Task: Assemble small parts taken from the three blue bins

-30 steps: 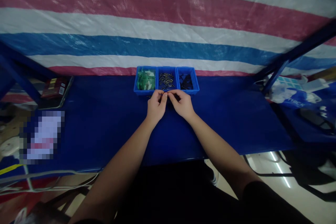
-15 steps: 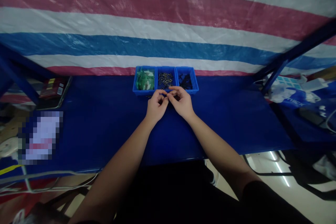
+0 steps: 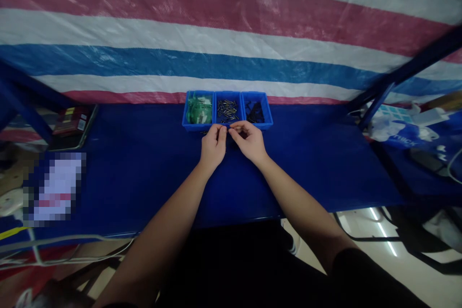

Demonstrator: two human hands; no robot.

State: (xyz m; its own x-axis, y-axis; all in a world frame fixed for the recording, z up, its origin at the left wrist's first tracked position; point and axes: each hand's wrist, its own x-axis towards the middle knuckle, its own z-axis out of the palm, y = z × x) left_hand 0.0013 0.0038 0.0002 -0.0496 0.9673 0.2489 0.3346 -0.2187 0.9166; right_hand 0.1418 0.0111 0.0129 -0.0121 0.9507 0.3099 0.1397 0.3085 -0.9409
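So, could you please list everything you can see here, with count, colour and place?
bins: three, blue, side by side at the table's far edge
green parts: many, green, in the left bin
metal pins: many, silvery, in the middle bin
black parts: many, black, in the right bin
table: one, blue top, spans the view
tarp: one, red, white and blue stripes, behind the table
box: one, dark red, far left on a tray
bag: one, blue and white, at right
left hand: fingertips pinched, just before the middle bin
right hand: fingertips meeting the left hand's; anything held is too small to tell
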